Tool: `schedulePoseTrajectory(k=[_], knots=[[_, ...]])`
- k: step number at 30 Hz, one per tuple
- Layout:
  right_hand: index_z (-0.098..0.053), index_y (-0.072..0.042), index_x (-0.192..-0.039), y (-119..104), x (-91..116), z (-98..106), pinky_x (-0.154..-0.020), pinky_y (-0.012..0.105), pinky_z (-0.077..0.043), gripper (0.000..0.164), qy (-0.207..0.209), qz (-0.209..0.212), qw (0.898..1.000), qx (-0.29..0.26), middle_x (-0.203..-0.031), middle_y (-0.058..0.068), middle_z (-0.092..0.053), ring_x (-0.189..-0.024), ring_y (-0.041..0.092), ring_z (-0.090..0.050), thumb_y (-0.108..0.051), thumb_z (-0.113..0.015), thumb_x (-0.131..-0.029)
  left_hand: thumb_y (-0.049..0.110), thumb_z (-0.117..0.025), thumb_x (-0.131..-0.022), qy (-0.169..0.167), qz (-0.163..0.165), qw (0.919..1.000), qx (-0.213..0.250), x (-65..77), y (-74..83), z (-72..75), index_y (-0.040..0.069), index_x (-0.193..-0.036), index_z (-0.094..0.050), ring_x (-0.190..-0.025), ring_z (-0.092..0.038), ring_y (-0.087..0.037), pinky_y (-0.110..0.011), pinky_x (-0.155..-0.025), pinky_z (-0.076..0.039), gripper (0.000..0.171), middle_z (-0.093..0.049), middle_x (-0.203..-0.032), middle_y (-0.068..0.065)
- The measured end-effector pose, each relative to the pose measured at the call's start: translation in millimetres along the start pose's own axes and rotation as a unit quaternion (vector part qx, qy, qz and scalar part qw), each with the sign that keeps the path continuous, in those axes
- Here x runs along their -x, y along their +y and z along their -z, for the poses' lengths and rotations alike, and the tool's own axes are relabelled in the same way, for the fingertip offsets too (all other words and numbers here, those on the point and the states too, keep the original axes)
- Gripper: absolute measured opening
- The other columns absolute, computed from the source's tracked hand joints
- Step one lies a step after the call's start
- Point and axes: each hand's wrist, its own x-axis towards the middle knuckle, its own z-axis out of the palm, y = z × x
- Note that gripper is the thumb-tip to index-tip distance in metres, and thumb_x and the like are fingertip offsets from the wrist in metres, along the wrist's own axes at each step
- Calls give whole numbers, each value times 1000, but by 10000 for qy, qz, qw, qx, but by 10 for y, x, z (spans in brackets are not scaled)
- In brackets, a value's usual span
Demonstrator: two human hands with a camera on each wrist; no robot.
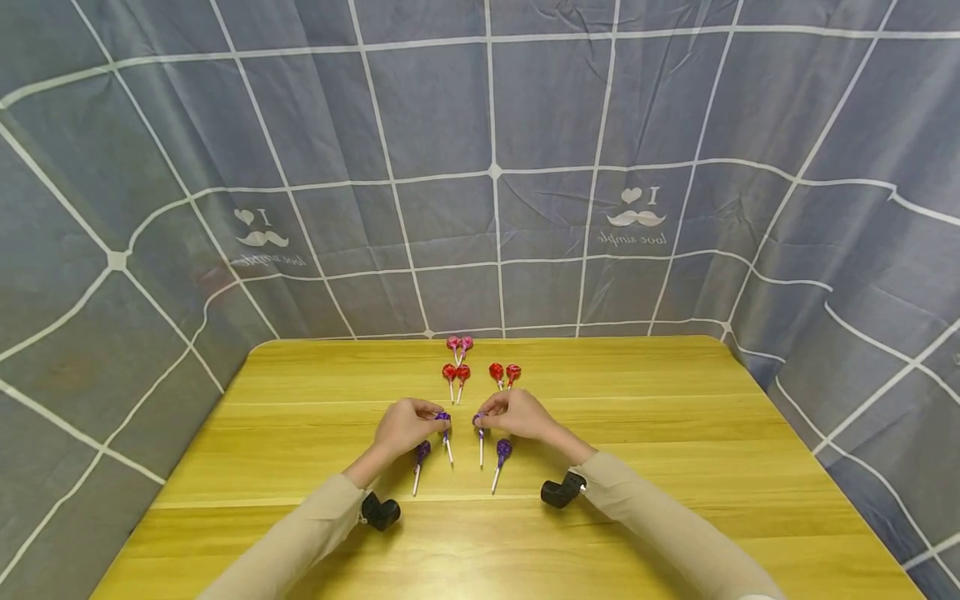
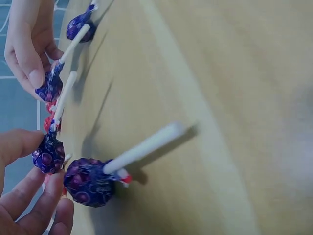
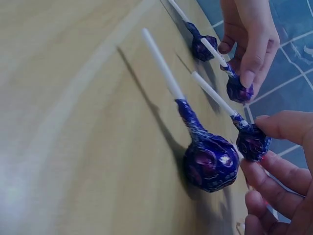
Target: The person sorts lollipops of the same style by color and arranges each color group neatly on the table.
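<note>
My left hand (image 1: 406, 427) pinches a purple-wrapped lollipop (image 2: 48, 155) by its round head between thumb and fingers, its white stick pointing toward me. Facing it, my right hand (image 1: 519, 416) pinches another purple lollipop (image 3: 253, 143) by the head in the same way. A small gap separates the two held lollipops. On the table beside the left hand lies a purple lollipop (image 2: 90, 182), its stick toward the front. Near the right hand lies one more purple lollipop (image 3: 211, 164), also with its stick toward the front.
Behind the hands, red lollipops lie in a left pair (image 1: 463, 372) and a right pair (image 1: 497, 372). A pink pair (image 1: 467, 342) lies near the back edge of the wooden table (image 1: 315, 375). A grey checked curtain (image 1: 442, 225) surrounds the table's back and sides.
</note>
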Motion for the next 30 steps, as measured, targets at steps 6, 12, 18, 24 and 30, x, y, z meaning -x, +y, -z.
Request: schedulePoseTrajectory(k=[6, 12, 18, 24, 30], knots=[[-76, -13, -92, -21, -157, -6, -60, 24, -44, 22, 186, -76, 9998, -56, -81, -1, -73, -69, 7, -59, -30, -77, -79, 27, -78, -78, 137, 87, 9998, 130, -125, 6, 18, 10, -101, -76, -74, -66, -13, -25, -60, -47, 29, -75, -89, -4], [-75, -12, -93, -42, -253, -24, -62, 24, -46, 22, 201, -111, 9997, -74, -83, 0, -73, -70, 7, -60, -29, -77, -79, 29, -79, -78, 179, 229, 9995, 92, -201, -25, -10, 12, -100, -77, -76, -67, -15, -25, -60, -47, 29, -75, -90, -4], [-76, -12, -94, -21, -311, -67, -64, 24, -48, 23, 225, -76, 9997, 7, -85, 1, -74, -71, 7, -63, -30, -76, -80, 29, -79, -77, 143, 235, 9996, 83, -228, -47, -36, 11, -97, -77, -77, -68, -16, -25, -63, -47, 27, -76, -87, -4], [-76, -12, -92, -25, -345, -102, -63, 23, -48, 23, 253, -172, 9995, 24, -85, 2, -75, -71, 6, -64, -31, -77, -79, 29, -80, -76, 143, 203, 9996, 115, -250, -51, -46, 11, -96, -78, -77, -69, -16, -25, -64, -47, 27, -76, -85, -4], [-76, -14, -91, -32, -371, -133, -60, 22, -46, 21, 272, -190, 9992, 202, -85, 1, -75, -69, 5, -62, -32, -76, -80, 30, -80, -77, 112, 156, 9998, 10, -284, -61, -83, 11, -96, -78, -75, -68, -16, -25, -60, -46, 27, -76, -86, -5]])
